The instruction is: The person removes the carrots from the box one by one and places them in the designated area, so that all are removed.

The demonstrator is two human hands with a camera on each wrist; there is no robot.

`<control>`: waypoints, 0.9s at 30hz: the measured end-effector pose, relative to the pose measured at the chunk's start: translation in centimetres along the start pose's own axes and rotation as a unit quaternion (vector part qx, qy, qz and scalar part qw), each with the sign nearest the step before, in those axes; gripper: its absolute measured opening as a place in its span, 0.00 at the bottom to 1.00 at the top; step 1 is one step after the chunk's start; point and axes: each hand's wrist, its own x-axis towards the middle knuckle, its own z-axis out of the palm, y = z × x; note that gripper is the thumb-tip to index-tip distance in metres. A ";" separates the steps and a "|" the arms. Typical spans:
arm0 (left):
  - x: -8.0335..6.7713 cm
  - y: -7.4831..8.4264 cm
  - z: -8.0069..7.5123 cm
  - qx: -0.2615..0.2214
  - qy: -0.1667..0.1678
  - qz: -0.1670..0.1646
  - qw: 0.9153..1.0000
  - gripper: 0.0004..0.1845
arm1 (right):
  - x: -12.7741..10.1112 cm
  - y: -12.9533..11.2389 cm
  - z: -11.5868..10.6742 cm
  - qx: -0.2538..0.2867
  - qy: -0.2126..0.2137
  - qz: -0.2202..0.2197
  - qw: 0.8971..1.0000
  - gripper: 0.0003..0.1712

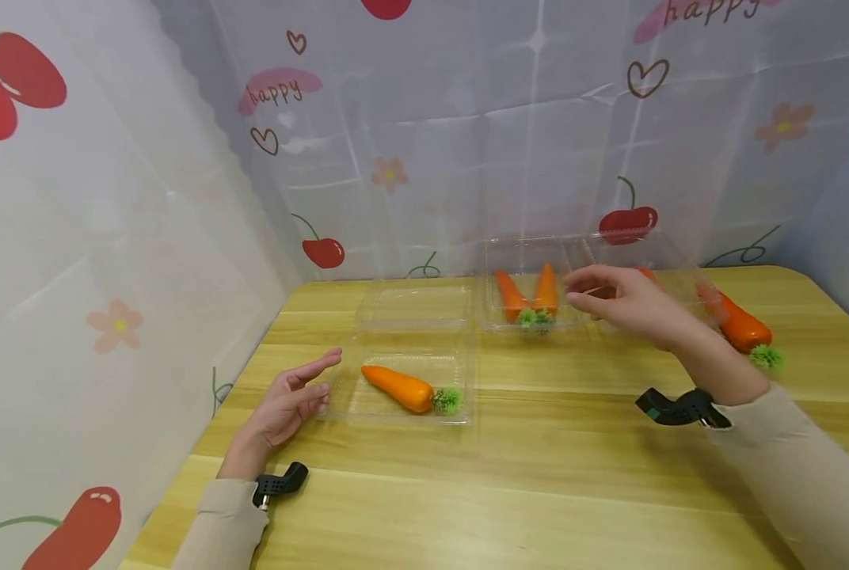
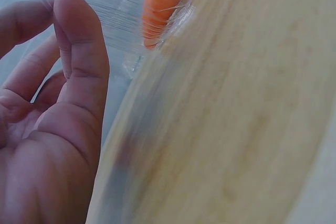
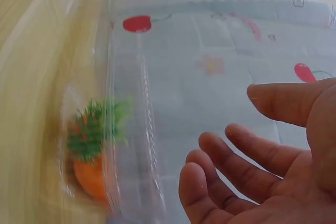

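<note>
My left hand (image 1: 289,404) is at the left side of a clear plastic box (image 1: 467,408), thumb and forefinger apart at its edge. Inside the box lies an orange toy carrot (image 1: 399,388) with a green tuft. In the left wrist view the thumb and fingers (image 2: 81,40) overlap the box's clear corner. My right hand (image 1: 627,305) hovers at a second clear box (image 1: 492,317) holding two carrots (image 1: 544,289), tufts toward me. Its fingers are loosely bent with nothing between them in the right wrist view, where a carrot's green tuft (image 3: 97,129) shows through plastic.
The front box's clear lid (image 1: 413,309) lies folded back behind it. More clear plastic (image 1: 681,261) spreads behind my right hand, with orange partly hidden there. Another carrot (image 1: 741,324) lies at the right on the wooden table (image 1: 538,491). A printed curtain (image 1: 453,198) hangs behind.
</note>
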 end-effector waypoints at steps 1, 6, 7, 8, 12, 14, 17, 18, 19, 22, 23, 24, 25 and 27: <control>0.0 0.0 0.0 0.000 0.001 0.000 1.000 0.29 | 0.1 -0.2 0.3 0.015 -0.008 -0.002 1.000 0.27; -0.1 -0.1 0.1 0.003 0.005 -0.003 1.000 0.30 | 0.8 -1.0 1.9 0.087 -0.046 -0.022 0.995 0.23; -0.1 0.0 0.2 0.005 0.005 -0.003 1.000 0.30 | 0.9 -1.1 2.3 0.097 -0.053 -0.022 0.994 0.22; -0.1 0.0 0.2 0.006 0.005 -0.003 1.000 0.30 | 1.0 -1.3 2.7 0.102 -0.060 -0.022 0.993 0.22; 0.0 0.0 -0.1 0.014 -0.001 0.001 1.000 0.29 | 1.7 -2.1 4.2 0.120 -0.088 -0.015 0.989 0.22; 0.1 -0.1 -0.2 0.016 -0.002 0.003 1.000 0.29 | 1.9 -2.4 4.7 0.129 -0.100 -0.014 0.986 0.22; 0.2 -0.1 -0.2 0.014 0.000 0.001 1.000 0.29 | 2.2 -3.0 5.4 0.149 -0.126 -0.012 0.981 0.24; 0.2 -0.1 -0.2 0.012 0.000 0.000 1.000 0.30 | 2.3 -3.1 5.6 0.155 -0.134 -0.009 0.979 0.24; 0.2 -0.1 -0.2 0.011 0.000 0.000 1.000 0.30 | 2.3 -3.3 5.8 0.161 -0.143 -0.008 0.977 0.25; 0.2 -0.1 -0.1 0.006 0.004 -0.005 1.000 0.30 | 2.5 -3.9 6.2 0.174 -0.166 0.000 0.971 0.26; 0.1 -0.1 -0.1 0.006 0.004 -0.004 1.000 0.30 | 2.6 -4.2 6.3 0.177 -0.173 0.001 0.969 0.26; 0.1 -0.1 -0.1 0.006 0.003 -0.003 1.000 0.30 | 2.7 -4.4 6.4 0.183 -0.180 0.006 0.966 0.26; 0.1 -0.1 -0.1 0.007 0.003 -0.003 1.000 0.30 | 2.8 -4.7 6.5 0.187 -0.186 0.009 0.964 0.26; 0.1 -0.1 -0.2 0.008 0.005 -0.002 1.000 0.29 | 3.0 -5.4 6.8 0.188 -0.199 0.014 0.962 0.26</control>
